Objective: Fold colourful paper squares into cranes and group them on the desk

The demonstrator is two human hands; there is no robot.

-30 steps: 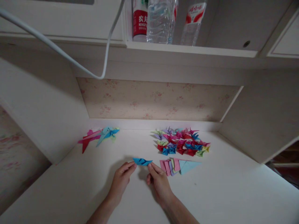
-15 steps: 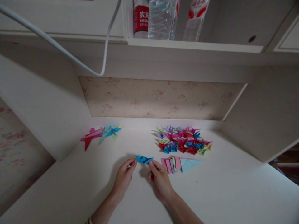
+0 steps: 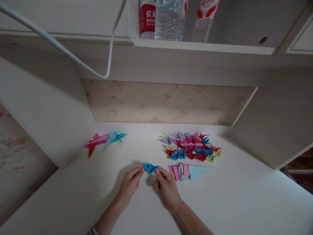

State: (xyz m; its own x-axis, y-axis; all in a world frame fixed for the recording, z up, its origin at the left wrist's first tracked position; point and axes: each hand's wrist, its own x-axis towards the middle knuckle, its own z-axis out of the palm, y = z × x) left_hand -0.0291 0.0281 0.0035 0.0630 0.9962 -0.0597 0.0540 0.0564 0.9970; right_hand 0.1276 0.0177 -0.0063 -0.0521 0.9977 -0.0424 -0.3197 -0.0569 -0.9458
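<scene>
Blue Folded Paper (image 3: 150, 168) Pinched Between Two Hands Over White Desk (image 3: 232, 202)

The lettering "NONGF" runs beneath the characters "农夫" on the red label of a bottle (image 3: 148, 19) standing at the left of an overhead shelf (image 3: 204, 46), the brand name cut short by the ridged clear bottle (image 3: 166, 21) beside it. A smaller line below is too fine to read. Farther right, a third bottle (image 3: 203, 27) carries a red-and-white label with red characters, cropped by the top edge of the view.

Below, the blue folded paper is small and sharply creased, broader at its left end and tapering to a point at its right, with darker folds across the middle. It sits between the person's hands, just beyond the fingertips, casting a shadow on the desk. The left hand (image 3: 130, 183) grips the left end between thumb and forefinger; the right hand (image 3: 168, 189) pinches the right end the same way, its other fingers curled under.

Just beyond the right hand lie overlapping pastel paper pieces (image 3: 179, 172) and a light blue triangle (image 3: 198, 172). Behind them stand rows of multicoloured folded cranes (image 3: 190, 148); more folded paper (image 3: 111, 138) lies at the far left.
</scene>
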